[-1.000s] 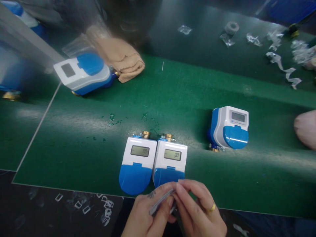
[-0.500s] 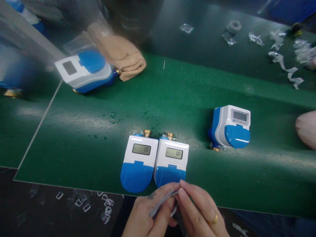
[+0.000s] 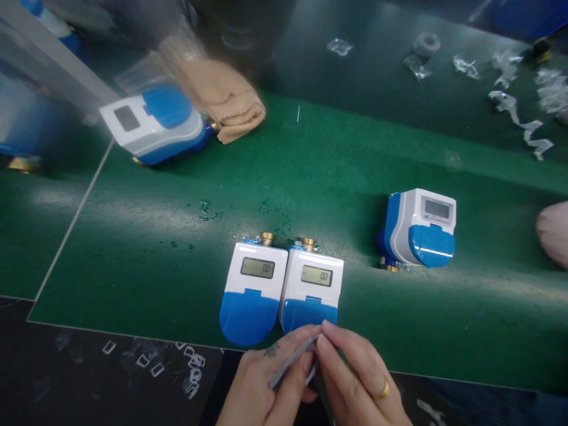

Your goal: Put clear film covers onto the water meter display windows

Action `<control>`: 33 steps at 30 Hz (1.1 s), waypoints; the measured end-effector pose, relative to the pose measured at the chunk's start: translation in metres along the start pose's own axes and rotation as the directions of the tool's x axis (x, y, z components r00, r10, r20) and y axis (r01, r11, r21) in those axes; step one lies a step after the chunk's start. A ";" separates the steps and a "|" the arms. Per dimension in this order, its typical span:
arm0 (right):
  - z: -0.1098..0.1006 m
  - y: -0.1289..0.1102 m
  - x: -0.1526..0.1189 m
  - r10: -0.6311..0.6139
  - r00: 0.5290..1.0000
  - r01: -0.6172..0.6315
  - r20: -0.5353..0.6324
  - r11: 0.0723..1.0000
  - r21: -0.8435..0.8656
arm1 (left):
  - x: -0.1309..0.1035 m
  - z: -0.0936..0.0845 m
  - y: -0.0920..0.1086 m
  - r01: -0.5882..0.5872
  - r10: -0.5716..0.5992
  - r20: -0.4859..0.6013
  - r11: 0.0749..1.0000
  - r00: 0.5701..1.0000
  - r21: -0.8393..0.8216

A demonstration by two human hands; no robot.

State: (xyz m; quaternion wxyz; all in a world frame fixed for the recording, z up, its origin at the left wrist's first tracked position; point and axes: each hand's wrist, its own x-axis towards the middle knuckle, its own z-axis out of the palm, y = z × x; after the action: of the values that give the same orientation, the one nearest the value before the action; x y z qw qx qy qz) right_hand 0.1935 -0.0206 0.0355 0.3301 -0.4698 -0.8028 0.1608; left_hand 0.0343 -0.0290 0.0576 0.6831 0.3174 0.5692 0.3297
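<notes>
My left hand [image 3: 255, 384] is closed around a small stack of thin grey-white sheets [image 3: 286, 367], held on edge between thumb and fingers. My right hand [image 3: 361, 381], with a ring on one finger, pinches at the upper end of the sheets; its fingertips meet those of the left. What the right fingertips grip exactly is partly hidden. Just beyond the hands, two white and blue water meters stand side by side, the left meter [image 3: 254, 296] and the right meter [image 3: 313, 287]. Both displays are lit with digits. My fingers overlap the right meter's lower edge.
Another water meter [image 3: 421, 228] stands to the right, and one more meter [image 3: 153, 124] lies at upper left beside a folded tan cloth [image 3: 231, 97]. A tape roll [image 3: 426, 44] and plastic scraps [image 3: 550, 92] lie at the back. Small white frames [image 3: 194, 378] litter the dark area below the green table [image 3: 341, 160].
The whole view has shifted slightly, so the things on the table appear a little further right. Both hands keep nearly the same grip on the sheets.
</notes>
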 end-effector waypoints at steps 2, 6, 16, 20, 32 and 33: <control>0.002 0.001 0.003 -0.014 1.000 0.014 -0.018 1.000 0.013 | 0.000 -0.001 0.000 0.001 -0.002 0.051 1.000 0.999 0.010; 0.004 0.000 0.004 -0.030 1.000 0.030 -0.004 0.998 0.049 | 0.000 -0.002 0.003 0.016 -0.016 0.041 1.000 0.999 0.021; 0.000 0.000 -0.001 -0.014 1.000 0.015 0.008 1.000 -0.018 | -0.002 0.002 0.004 0.021 -0.022 -0.051 1.000 0.998 -0.017; 0.004 0.003 0.000 -0.086 0.996 0.086 0.007 0.996 -0.002 | -0.002 0.003 0.003 -0.030 0.028 -0.083 0.999 0.996 -0.026; 0.002 -0.019 0.013 0.058 0.997 -0.064 0.055 0.991 0.116 | -0.009 0.006 -0.017 -0.112 0.054 -0.239 0.966 0.969 -0.233; 0.005 -0.026 0.009 0.124 0.991 -0.129 0.050 0.983 0.128 | -0.010 0.009 -0.016 -0.148 0.082 -0.265 0.959 0.961 -0.241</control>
State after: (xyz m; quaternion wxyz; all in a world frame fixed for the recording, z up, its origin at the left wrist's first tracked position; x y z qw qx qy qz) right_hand 0.1701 -0.0260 0.0506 0.3325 -0.4937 -0.7657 0.2439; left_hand 0.0432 -0.0467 0.0514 0.6200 0.2136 0.5841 0.4783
